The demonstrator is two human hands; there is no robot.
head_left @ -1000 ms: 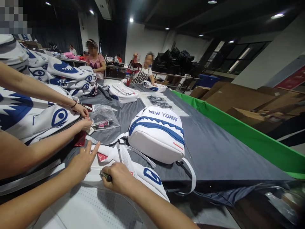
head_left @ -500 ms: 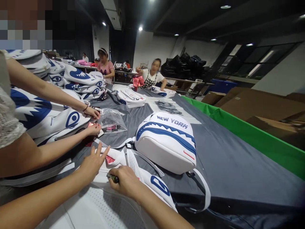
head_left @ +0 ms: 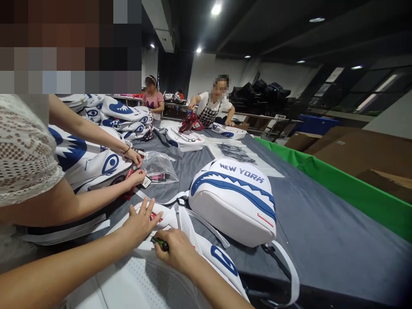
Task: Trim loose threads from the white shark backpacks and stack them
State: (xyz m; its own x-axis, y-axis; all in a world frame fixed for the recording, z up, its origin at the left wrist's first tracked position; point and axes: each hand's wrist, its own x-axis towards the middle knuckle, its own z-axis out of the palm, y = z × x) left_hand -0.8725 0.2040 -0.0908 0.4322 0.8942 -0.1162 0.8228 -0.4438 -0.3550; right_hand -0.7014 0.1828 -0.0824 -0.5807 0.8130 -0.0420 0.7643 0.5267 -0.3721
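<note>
A white backpack [head_left: 154,285] lies close in front of me, its perforated side up and a blue eye patch on its flank. My left hand [head_left: 140,223] rests on its upper part with fingers spread, beside a small red patch [head_left: 156,218]. Just to the right, my right hand [head_left: 175,249] is closed around a small green-and-black hand tool [head_left: 161,244]. The tool's end points left, close to the white fabric; its exact kind is unclear. Beyond my hands, another white backpack [head_left: 225,206] with "NEW YORK" lettering and a blue jagged-tooth design sits on the table.
At my left a co-worker's hands [head_left: 137,169] handle a tag beside a clear plastic bag [head_left: 160,166]. More white backpacks [head_left: 128,111] are piled behind. Another person [head_left: 214,103] works across the grey table [head_left: 318,223]. A green barrier [head_left: 302,167] and cardboard boxes [head_left: 370,146] line the right.
The view has shifted, so most things appear farther right and lower. My left hand has come closer to my right hand. The person across has moved the red items over a white backpack.
</note>
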